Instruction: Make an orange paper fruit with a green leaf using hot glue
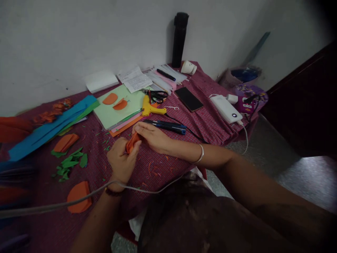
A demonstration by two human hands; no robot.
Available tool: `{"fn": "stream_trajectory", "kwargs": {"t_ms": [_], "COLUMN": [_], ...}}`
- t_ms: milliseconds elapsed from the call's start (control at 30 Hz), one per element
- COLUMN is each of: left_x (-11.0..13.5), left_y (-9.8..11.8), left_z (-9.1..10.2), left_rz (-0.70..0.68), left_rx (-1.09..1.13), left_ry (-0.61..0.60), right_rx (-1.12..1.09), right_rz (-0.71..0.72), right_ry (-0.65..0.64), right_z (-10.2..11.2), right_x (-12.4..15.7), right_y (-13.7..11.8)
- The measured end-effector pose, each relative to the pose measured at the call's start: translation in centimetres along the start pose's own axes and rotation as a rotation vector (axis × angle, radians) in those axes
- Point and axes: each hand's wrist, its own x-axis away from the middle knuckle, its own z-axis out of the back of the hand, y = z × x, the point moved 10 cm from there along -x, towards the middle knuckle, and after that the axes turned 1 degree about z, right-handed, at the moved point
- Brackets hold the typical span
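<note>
Both my hands meet over a low table covered in maroon checked cloth [210, 123]. My left hand [121, 161] is closed around a small folded orange paper piece [132, 142]. My right hand [151, 136] pinches the same orange piece from the right side, fingers pressed together on it. A yellow glue gun [151, 109] lies just beyond my hands, beside a blue and black pen-like tool [165, 125]. Black-handled scissors [157, 95] lie behind the glue gun.
A stack of coloured paper sheets [118, 109] carries orange cut-outs. Green scraps [70, 163] and orange shapes [78, 196] lie at left, with long blue paper strips [50, 128]. A phone [189, 98], white power bank [226, 109], black flask [179, 38] and papers stand farther back. A grey cable [79, 198] crosses my left wrist.
</note>
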Motion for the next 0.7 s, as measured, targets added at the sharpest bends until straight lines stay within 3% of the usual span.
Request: {"fn": "stream_trajectory", "kwargs": {"t_ms": [200,300,467,700], "left_x": [0.1,0.2,0.5,1.3], "left_y": [0.2,-0.2,-2.0,-4.3], "left_z": [-0.7,-0.7,-0.3,-0.5], "left_rz": [-0.002,0.032,0.175,0.443], "left_rx": [0.030,0.044,0.080,0.325], "left_ry": [-0.082,-0.083,-0.022,0.007], "right_rx": [0.132,0.261,0.441,0.543], "right_rz": [0.008,0.081,0.186,0.259], "right_ry": [-0.024,-0.068,-0.149,-0.121], "right_z": [-0.2,-0.5,-1.2,-1.2], "right_x": [0.3,0.6,0.7,0.6], "right_y": [-0.8,-2.0,-3.3,-4.1]}}
